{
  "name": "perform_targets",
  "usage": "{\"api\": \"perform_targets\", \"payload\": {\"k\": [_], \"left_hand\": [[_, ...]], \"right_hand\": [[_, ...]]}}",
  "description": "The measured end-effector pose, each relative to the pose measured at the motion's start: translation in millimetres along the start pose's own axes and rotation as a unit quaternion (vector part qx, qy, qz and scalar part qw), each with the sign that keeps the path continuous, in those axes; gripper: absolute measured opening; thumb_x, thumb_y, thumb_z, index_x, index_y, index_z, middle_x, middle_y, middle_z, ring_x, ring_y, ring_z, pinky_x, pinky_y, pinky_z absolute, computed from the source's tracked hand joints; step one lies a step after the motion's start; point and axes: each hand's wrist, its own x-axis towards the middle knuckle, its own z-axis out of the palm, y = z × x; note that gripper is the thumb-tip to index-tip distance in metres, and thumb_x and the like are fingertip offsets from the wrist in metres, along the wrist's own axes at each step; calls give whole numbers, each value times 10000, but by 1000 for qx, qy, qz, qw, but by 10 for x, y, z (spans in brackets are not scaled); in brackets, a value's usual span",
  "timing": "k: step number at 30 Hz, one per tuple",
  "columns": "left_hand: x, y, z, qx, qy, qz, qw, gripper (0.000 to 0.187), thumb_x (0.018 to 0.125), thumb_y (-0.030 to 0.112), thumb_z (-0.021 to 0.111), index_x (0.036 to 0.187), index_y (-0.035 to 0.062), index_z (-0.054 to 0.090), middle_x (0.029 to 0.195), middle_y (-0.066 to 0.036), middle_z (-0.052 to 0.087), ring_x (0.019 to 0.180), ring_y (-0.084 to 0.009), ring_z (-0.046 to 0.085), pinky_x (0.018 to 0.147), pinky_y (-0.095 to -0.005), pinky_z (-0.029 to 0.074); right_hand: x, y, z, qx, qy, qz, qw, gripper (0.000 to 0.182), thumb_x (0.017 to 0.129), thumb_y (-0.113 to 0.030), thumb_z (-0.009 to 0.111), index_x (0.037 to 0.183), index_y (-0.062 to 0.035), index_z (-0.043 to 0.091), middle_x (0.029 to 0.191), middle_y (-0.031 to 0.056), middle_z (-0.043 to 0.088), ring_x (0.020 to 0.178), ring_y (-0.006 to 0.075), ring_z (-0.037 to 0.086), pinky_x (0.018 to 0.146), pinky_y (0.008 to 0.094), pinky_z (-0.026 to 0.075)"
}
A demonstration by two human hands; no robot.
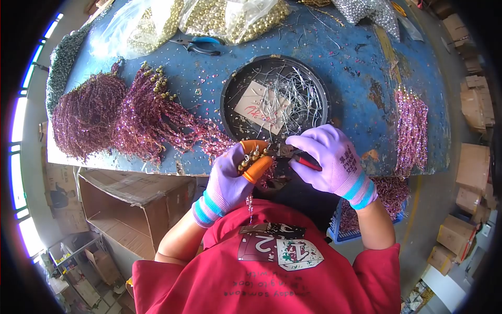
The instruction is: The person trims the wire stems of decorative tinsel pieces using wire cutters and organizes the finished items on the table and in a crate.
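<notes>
My left hand [228,172], in a purple glove with orange finger covers, is closed around the top of a bunch of pink bead strands. Gold beads [254,156] poke out between the covered thumb and finger. My right hand [330,161], also gloved, grips red-handled pliers [306,159]; their jaws meet the gold beads at the left fingertips. Just beyond both hands sits a round black tray [224,99] of loose silver wire pieces [300,97], with a marked cardboard piece [261,107] inside. Pink strands [209,137] trail on the table toward my left hand.
Pink bead bunches [89,118] lie at the left of the blue table [350,68], more strands [411,131] at the right. Blue-handled pliers [201,45] and bags of gold beads [235,21] are at the back. Below stand an open carton [138,209] and a blue basket [345,235].
</notes>
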Motion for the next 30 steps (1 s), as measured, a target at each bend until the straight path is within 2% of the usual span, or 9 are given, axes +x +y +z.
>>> {"api": "perform_targets", "payload": {"k": [13,16,18,21,23,24,27,28,30], "left_hand": [[23,-76,9,85,-5,91,992,269,856,118,673,1092,-2,625,918,-103,677,840,-121,633,735,-279,505],[13,-99,31,60,-2,82,995,268,863,116,667,1100,-2,621,925,-84,676,835,-111,629,735,-268,504],[8,-60,42,-62,4,-1,998,258,880,106,652,1115,7,615,947,-56,672,853,-99,622,750,-250,498],[40,-52,-61,-183,-20,-30,982,238,914,81,604,1142,13,597,990,-32,661,905,-98,608,820,-239,474],[46,-78,-98,-187,-12,-2,982,234,917,80,598,1140,8,595,1001,-36,659,921,-99,603,839,-246,468],[49,-83,-107,-194,-8,24,981,231,921,79,591,1139,4,592,1012,-40,656,937,-100,598,858,-253,461],[-3,-57,-97,-159,9,60,985,228,930,97,584,1138,3,590,1062,-39,639,977,-100,580,888,-252,438],[-27,-38,-99,-123,20,64,990,227,935,106,581,1138,5,589,1074,-34,633,978,-97,575,890,-246,432],[-56,-25,-103,-142,32,62,987,228,925,108,592,1133,17,608,1116,-56,611,990,-125,573,889,-252,426]], "right_hand": [[-49,62,1,41,-15,0,999,362,704,-158,756,1041,-103,637,914,89,633,822,283,612,741,390,497],[-20,41,-24,39,-18,-5,999,386,711,-153,748,1068,-88,617,956,100,622,830,297,607,754,390,493],[-4,30,-43,36,-12,-8,999,398,716,-148,741,1083,-79,605,978,105,614,832,304,604,763,390,491],[6,50,-28,64,-3,-27,998,413,750,-116,709,1130,-45,565,1034,123,601,852,318,602,800,385,483],[-59,77,54,138,79,-27,987,340,833,-90,638,1150,-16,542,1022,113,612,871,249,608,820,346,475],[-61,46,68,139,81,-29,987,340,833,-90,638,1150,-16,542,1022,113,612,871,249,608,820,346,475],[-89,-119,184,417,78,125,897,288,925,-73,514,1201,5,497,967,75,623,882,114,563,846,282,449],[-110,-105,279,408,92,77,905,285,950,-79,465,1222,4,484,1035,118,608,821,138,588,720,252,497],[-168,-122,401,662,57,119,738,273,980,-112,398,1207,9,489,1100,170,572,752,161,605,515,214,494]]}}
